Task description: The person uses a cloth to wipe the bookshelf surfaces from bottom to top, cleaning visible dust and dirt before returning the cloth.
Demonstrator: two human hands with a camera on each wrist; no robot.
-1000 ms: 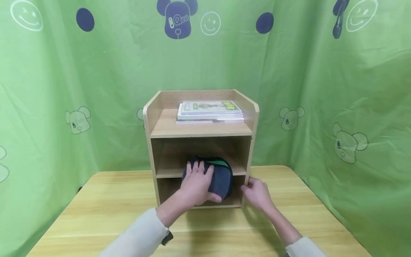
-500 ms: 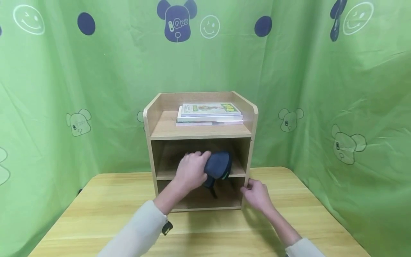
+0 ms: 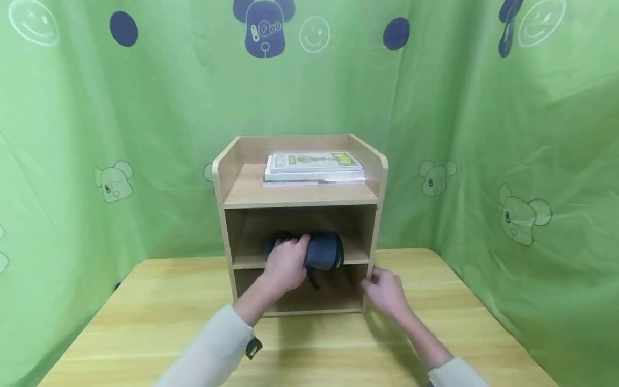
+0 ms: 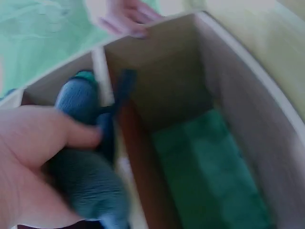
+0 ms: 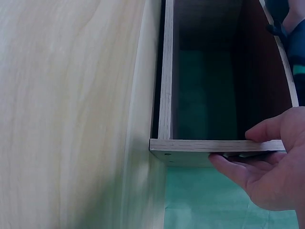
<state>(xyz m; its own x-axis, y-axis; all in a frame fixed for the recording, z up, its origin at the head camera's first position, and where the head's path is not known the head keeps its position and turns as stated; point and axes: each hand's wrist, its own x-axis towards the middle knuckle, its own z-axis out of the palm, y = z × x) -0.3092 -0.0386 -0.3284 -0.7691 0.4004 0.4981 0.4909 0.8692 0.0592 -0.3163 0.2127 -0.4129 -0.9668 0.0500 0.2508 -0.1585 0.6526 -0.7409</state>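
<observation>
My left hand [image 3: 286, 264] grips a soft dark blue fabric item [image 3: 323, 251] with a green-trimmed end and a short dangling strap [image 3: 312, 279]. It lies sideways at the front of the middle compartment, over the shelf board's front edge. In the left wrist view, my thumb presses into the fabric item [image 4: 78, 100], which bulges out on both sides of the grip. My right hand [image 3: 384, 293] pinches the right side panel of the small wooden shelf unit [image 3: 302, 201]. The right wrist view shows thumb and fingers on opposite faces of that side panel [image 5: 209, 146].
Several stacked books [image 3: 314, 169] lie on the unit's top shelf. Below the middle board [image 3: 355, 256] is the lower compartment [image 3: 295, 301]. The unit stands on a light wooden table [image 3: 184, 306], with a green patterned curtain [image 3: 159, 107] around its back and sides.
My left hand has turned and tilted the fabric item from standing at the lower opening to lying sideways, higher, in the middle compartment. My right hand stays on the side panel.
</observation>
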